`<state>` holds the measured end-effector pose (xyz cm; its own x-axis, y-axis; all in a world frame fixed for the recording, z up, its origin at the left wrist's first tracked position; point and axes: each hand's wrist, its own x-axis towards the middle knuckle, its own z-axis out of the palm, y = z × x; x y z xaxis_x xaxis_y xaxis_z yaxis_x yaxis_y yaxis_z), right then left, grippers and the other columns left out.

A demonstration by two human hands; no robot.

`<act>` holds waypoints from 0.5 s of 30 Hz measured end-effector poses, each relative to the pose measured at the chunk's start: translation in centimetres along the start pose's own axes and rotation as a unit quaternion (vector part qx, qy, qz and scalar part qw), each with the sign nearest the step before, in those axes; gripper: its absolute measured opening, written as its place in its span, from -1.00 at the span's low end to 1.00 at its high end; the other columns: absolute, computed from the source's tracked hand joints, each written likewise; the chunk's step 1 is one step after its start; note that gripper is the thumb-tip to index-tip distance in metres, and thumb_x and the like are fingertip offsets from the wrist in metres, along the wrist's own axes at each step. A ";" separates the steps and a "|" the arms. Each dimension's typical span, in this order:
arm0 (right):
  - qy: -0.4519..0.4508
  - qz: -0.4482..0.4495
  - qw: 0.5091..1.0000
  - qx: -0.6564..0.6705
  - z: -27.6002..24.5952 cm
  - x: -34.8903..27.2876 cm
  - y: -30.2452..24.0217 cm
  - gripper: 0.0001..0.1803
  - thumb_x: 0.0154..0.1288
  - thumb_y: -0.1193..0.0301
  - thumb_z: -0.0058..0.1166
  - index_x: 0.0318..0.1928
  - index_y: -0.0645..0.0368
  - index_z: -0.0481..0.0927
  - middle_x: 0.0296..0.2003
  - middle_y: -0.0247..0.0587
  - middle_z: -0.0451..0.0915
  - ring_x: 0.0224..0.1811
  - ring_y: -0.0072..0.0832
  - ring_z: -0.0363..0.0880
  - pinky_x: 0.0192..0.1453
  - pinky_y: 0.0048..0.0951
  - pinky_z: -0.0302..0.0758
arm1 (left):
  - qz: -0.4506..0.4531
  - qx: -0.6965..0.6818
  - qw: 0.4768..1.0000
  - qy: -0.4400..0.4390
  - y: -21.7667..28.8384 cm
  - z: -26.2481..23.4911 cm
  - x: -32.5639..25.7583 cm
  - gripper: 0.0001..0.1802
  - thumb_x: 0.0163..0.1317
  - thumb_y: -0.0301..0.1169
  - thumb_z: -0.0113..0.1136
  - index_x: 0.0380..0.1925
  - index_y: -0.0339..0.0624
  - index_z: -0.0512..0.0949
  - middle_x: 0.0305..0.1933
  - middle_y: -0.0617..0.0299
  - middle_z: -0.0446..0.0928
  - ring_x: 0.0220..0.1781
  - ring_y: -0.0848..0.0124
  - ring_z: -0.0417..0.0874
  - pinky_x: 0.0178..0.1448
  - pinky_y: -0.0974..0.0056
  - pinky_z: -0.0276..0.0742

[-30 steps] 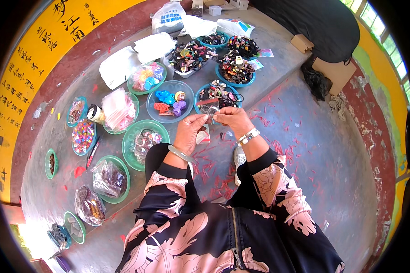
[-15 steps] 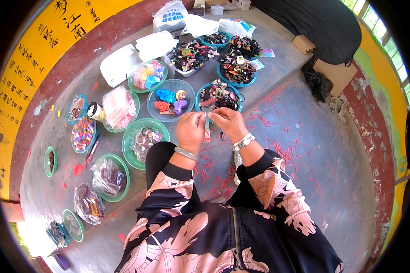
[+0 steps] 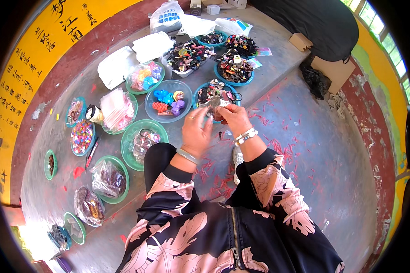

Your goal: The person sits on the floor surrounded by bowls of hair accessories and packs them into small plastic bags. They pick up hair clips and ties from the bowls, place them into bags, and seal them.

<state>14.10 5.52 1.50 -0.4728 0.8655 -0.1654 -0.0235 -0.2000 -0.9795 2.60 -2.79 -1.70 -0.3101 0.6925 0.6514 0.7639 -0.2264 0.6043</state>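
The left hand [image 3: 197, 132] and right hand [image 3: 232, 119] pinch a small clear packet [image 3: 212, 105] between closed fingertips. A blue bowl [image 3: 200, 93] of hair accessories sits just beyond them.

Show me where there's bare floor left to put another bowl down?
The widest bare patch is the grey floor right of the right hand, toward the cardboard box, with only red scraps scattered on it. Left of the left hand it is crowded: green bowls and blue bowls sit nearly rim to rim.
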 end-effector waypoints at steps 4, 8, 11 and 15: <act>-0.174 0.017 0.981 -0.088 -1.8 0.0 -0.9 -0.82 0.17 0.41 0.03 -0.36 0.30 0.57 -0.47 -0.31 0.57 -0.45 -0.61 0.50 -0.32 -0.58 0.45 | -0.251 -0.318 0.909 -0.100 -2.3 -0.9 0.3 -0.62 0.10 -0.27 0.21 -0.17 -0.32 0.48 -0.20 0.16 0.51 -0.22 0.44 0.52 -0.12 0.37 0.41; -0.265 0.019 0.957 -0.117 -2.9 0.0 -1.0 -0.83 0.18 0.38 0.07 -0.35 0.25 0.58 -0.47 -0.34 0.59 -0.44 -0.63 0.52 -0.36 -0.59 0.44 | -0.325 -0.455 0.810 -0.174 -1.5 -1.7 0.8 -0.75 0.06 -0.39 0.24 -0.30 -0.31 0.53 -0.38 0.30 0.54 -0.38 0.58 0.49 -0.23 0.48 0.39; -0.208 0.037 0.974 -0.078 -3.0 0.6 -0.2 -0.83 0.15 0.37 0.11 -0.34 0.22 0.59 -0.47 -0.34 0.59 -0.43 -0.63 0.52 -0.34 -0.61 0.43 | -0.361 -0.477 0.788 -0.149 -1.8 -1.6 0.5 -0.85 0.05 -0.45 0.24 -0.39 -0.30 0.55 -0.45 0.29 0.54 -0.41 0.59 0.48 -0.28 0.49 0.38; -0.182 0.062 0.980 -0.055 -2.6 0.3 -0.6 -0.83 0.12 0.36 0.15 -0.34 0.20 0.59 -0.47 -0.34 0.59 -0.45 -0.62 0.51 -0.33 -0.61 0.42 | -0.394 -0.501 0.766 -0.083 -1.2 -1.7 0.6 -0.86 0.07 -0.44 0.22 -0.43 -0.31 0.55 -0.47 0.27 0.54 -0.42 0.59 0.48 -0.30 0.49 0.37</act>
<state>16.22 7.11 1.75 -0.7497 0.6120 -0.2520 0.1396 -0.2259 -0.9641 0.56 -3.25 -1.29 -0.3115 0.9434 -0.1141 -0.4676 -0.0476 0.8827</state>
